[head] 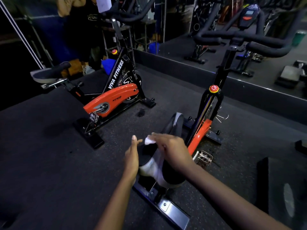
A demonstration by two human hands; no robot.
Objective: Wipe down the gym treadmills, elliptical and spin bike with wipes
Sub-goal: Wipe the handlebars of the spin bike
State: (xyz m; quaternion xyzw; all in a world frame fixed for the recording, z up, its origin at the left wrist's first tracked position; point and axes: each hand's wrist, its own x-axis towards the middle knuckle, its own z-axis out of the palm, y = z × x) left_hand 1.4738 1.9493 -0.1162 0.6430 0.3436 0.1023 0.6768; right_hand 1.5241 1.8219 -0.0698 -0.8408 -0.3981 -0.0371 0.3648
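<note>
Head view, gym floor (49,163), dark rubber matting. Near spin bike (209,103) at centre right; its saddle (172,177) sits directly below the camera, black with a pale grey band. Right hand (172,150) lies over the top of the saddle, fingers curled over a white wipe (149,140) and holding it against the saddle's nose end; wipe bunched, part showing beyond the fingertips. Left hand (132,156) open, fingers straight, palm flat against the saddle's left side. Steel pedal (203,157) just right of the right wrist. Second spin bike (109,98), orange guard, stands well apart to the left. Mirror wall (216,22) behind.
</note>
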